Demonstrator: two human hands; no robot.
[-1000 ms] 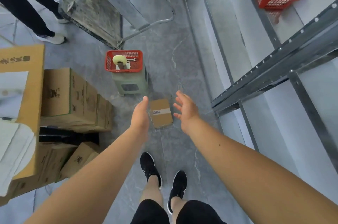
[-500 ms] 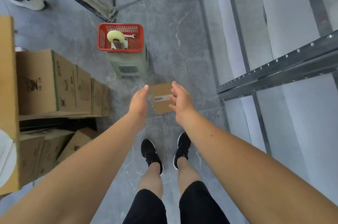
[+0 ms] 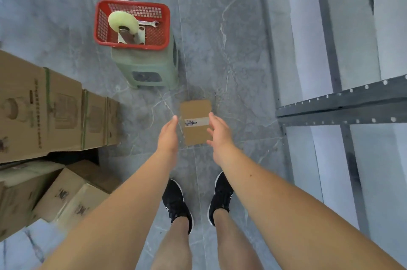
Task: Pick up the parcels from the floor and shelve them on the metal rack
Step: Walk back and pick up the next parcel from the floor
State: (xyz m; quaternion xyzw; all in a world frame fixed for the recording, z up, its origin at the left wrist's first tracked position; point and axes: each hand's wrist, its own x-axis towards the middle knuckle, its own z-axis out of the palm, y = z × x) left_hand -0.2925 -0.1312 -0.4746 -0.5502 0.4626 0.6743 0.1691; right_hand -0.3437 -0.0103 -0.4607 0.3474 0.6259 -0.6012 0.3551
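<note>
A small flat brown cardboard parcel (image 3: 195, 122) with a white label strip lies on the grey tiled floor ahead of my feet. My left hand (image 3: 168, 136) hovers just left of it, fingers straight and together, palm facing the parcel. My right hand (image 3: 219, 134) hovers at its right edge with fingers spread, overlapping that edge in view. Neither hand grips the parcel. The metal rack (image 3: 343, 108) stands at the right, its grey perforated beam at about the parcel's level in the picture, with pale shelf boards below.
A red basket (image 3: 132, 24) holding a caster wheel and a wrench sits on a green stool (image 3: 146, 69) beyond the parcel. Large cardboard cartons (image 3: 55, 111) are stacked at the left, with more (image 3: 66, 195) lower down. My black shoes (image 3: 176, 202) stand behind the parcel.
The view has dropped closer to the floor. Both hands have moved down and in, and now flank the parcel. The other person and the cart at the top have left the view.
</note>
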